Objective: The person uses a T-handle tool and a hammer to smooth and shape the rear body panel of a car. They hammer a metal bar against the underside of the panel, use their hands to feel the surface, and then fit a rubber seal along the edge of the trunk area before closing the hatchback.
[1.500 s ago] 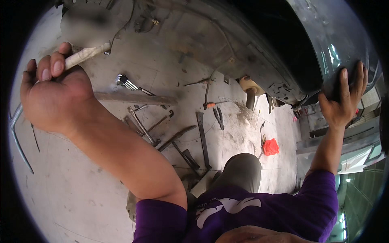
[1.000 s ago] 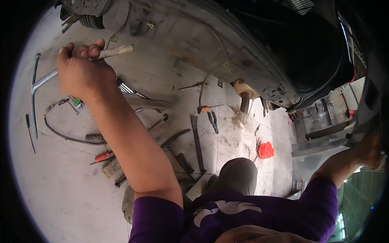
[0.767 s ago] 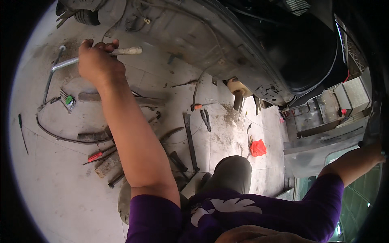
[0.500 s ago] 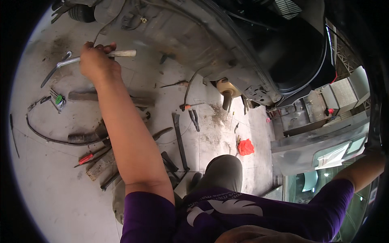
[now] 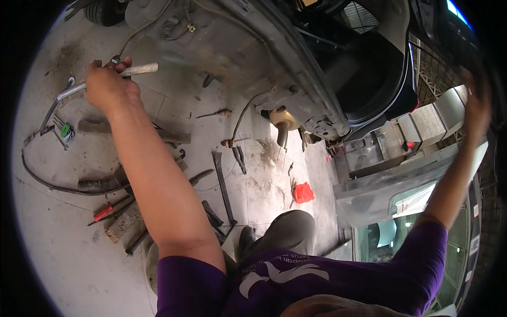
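Observation:
My left hand (image 5: 110, 87) is closed around a long tool (image 5: 141, 70). It has a pale, worn end and a silver shaft; its exact kind is unclear. The tool is held above the floor, beside the lower body of a stripped vehicle (image 5: 232, 58). My right hand (image 5: 478, 103) is raised at the far right, near a dark upright part of the vehicle. Motion blur and shadow hide its fingers, so I cannot make out whether it grips anything.
On the floor lie a set of hex keys (image 5: 64, 132), a red-handled screwdriver (image 5: 104, 213), a flat dark bar (image 5: 224, 187), pliers (image 5: 239, 159), wood blocks (image 5: 124, 224), a curved hose (image 5: 58, 186) and a red cloth or bag (image 5: 303, 193). A grey panel with a window stands at right.
My left hand has shifted slightly left with the tool still held. My right hand has risen from the lower right edge to higher up. The whole view has shifted a little.

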Motion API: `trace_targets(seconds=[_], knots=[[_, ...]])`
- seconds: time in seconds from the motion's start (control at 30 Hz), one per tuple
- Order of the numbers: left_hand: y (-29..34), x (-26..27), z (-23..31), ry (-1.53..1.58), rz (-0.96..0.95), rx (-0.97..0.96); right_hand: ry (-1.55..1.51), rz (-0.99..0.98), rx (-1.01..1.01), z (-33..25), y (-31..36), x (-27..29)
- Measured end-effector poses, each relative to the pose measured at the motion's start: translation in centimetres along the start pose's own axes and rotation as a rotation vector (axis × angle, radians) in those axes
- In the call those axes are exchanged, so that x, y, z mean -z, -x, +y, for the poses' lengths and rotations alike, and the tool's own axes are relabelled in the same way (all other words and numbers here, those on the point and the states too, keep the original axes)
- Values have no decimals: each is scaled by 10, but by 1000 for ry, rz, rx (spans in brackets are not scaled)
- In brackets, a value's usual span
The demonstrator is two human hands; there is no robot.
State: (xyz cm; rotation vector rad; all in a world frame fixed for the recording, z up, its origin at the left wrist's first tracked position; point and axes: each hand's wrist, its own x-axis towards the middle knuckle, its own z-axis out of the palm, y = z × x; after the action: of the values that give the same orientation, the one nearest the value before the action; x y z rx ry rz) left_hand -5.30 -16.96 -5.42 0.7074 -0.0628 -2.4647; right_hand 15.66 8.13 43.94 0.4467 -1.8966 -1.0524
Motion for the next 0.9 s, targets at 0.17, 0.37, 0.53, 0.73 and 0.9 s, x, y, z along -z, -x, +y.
trace_targets(seconds=[0.17, 0.37, 0.53, 0.73, 0.9], knots=[[-8, 7, 8, -28, -3, 5, -516, -324, 148, -182, 31, -141], [-4, 9, -17, -55, 14, 84, -446, -335, 115, -220, 53, -232], [3, 8, -29, -55, 21, 158, -528, -457, -61, -237, 36, -211], [4, 6, -27, -93, 21, 165, -421, -620, -96, -230, 28, -216], [10, 5, -22, -89, 40, 125, -479, -679, -124, -231, 24, -210]])
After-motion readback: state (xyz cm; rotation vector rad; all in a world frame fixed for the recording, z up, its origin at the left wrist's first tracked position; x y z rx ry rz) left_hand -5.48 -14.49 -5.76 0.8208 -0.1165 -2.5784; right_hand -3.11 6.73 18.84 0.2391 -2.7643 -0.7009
